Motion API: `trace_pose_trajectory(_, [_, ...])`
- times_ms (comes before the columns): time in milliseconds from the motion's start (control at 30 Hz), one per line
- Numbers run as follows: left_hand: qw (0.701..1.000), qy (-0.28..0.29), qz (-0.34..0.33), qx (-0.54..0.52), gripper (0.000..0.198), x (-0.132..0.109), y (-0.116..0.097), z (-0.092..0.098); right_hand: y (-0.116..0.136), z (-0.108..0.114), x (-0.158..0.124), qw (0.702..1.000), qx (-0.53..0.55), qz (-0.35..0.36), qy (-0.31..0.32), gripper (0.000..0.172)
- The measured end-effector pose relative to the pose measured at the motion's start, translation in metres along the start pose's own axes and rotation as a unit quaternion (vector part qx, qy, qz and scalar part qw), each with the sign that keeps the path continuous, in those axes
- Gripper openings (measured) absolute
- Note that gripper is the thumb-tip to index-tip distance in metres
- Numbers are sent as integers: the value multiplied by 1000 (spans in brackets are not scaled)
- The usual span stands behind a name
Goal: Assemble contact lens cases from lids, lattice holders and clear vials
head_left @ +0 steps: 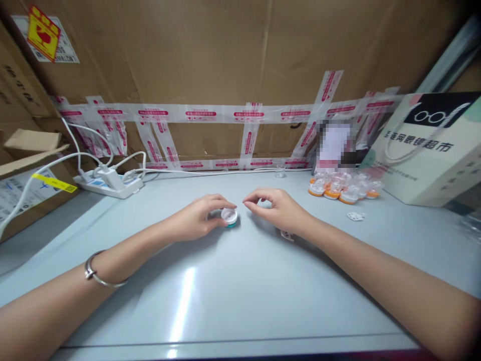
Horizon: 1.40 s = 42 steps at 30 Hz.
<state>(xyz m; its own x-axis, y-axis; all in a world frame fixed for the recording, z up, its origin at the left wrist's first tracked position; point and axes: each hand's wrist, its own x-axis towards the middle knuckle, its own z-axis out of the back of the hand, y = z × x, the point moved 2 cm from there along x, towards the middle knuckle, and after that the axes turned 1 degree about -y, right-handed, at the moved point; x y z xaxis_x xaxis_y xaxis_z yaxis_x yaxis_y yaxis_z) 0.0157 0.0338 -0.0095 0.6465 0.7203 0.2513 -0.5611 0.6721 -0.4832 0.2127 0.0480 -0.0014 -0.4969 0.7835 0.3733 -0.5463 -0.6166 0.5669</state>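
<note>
My left hand [201, 218] has its thumb and fingers around a small round white cup [229, 216] with a green base, which sits on the grey table. To the right of the cup, my right hand [273, 206] is closed in a pinch, thumb and index fingertips together and apart from the cup. Whatever is between those fingertips, if anything, is too small to make out. A flat white piece with holes [286, 235] lies on the table, partly hidden under the right hand's edge.
Several clear-topped pieces with orange bases [340, 188] cluster at the back right. Near them lie another white flat piece [355, 216] and a small clear cup [280, 172]. A paper bag [424, 165] stands far right; a power strip [112, 183] with cables sits left, before a large cardboard box [210, 55].
</note>
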Motion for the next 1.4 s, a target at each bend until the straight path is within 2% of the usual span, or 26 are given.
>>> trace_pose_trajectory(367, [1000, -3, 4, -3, 27, -2, 1, -5, -1, -1, 2, 1000, 4, -9, 2, 16])
trace_pose_trajectory(567, [999, -11, 16, 29, 26, -4, -3, -5, 2, -1, 1, 1000, 17, -9, 0, 15])
trace_pose_trajectory(633, [999, -28, 34, 15, 27, -4, -3, -6, 1, -1, 1, 999, 37, -31, -1, 14])
trace_pose_trajectory(700, [996, -53, 63, -30, 26, -4, -2, -6, 0, -3, 2, 991, 98, -88, -10, 15])
trace_pose_trajectory(767, [989, -90, 89, -80, 26, -3, -1, -4, 1, -7, 0, 960, 219, -172, -19, 20])
trace_pose_trajectory(800, [984, -112, 97, -98, 27, -3, -1, -2, 3, -11, -1, 931, 295, -213, -13, 23])
trace_pose_trajectory(867, [977, -151, 98, -114, 30, -3, -2, 1, 11, -19, -5, 856, 440, -271, 28, 23])
trace_pose_trajectory(967, [973, -177, 83, -125, 33, -4, -5, 4, 22, -29, -10, 755, 576, -306, 77, 16])
trace_pose_trajectory(1033, [971, -181, 78, -137, 34, -5, -6, 3, 25, -33, -12, 716, 620, -317, 59, 14])
trace_pose_trajectory(1100, [969, -182, 79, -146, 35, -6, -6, 1, 24, -37, -13, 693, 644, -323, 35, 15])
trace_pose_trajectory(1200, [968, -178, 81, -156, 36, -7, -6, -1, 21, -41, -14, 675, 664, -322, 17, 16])
trace_pose_trajectory(1400, [975, -193, 48, -100, 31, -9, -9, 0, 21, -43, -13, 678, 673, -297, 2, 15])
